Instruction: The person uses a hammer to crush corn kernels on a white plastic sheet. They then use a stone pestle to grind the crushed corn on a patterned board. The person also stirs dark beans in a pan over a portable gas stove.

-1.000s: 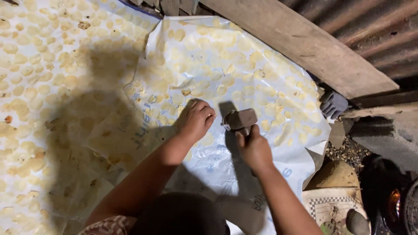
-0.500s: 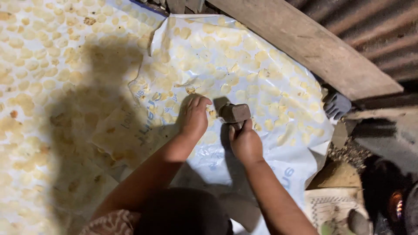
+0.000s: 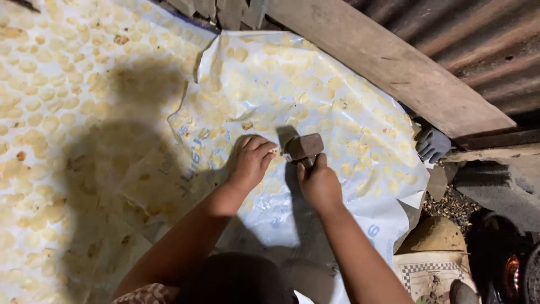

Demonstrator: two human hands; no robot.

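My right hand (image 3: 318, 183) grips the handle of a dark wooden mallet (image 3: 304, 147), whose block head sits just above the white plastic sheet (image 3: 337, 84). My left hand (image 3: 251, 162) is curled right beside the mallet head, its fingertips pinching a small pale piece (image 3: 274, 151) on the sheet. Many flattened yellowish discs (image 3: 292, 79) lie spread over the sheet around both hands.
A second sheet covered with more yellowish discs (image 3: 50, 112) fills the left side. A wooden plank (image 3: 388, 62) runs diagonally along the far right, under corrugated metal (image 3: 478, 39). A dark glove-like object (image 3: 432, 145) and debris lie off the sheet's right edge.
Both hands stay close together on the sheet. The mallet head has shifted slightly toward the left hand's fingertips, and my view has drifted a little.
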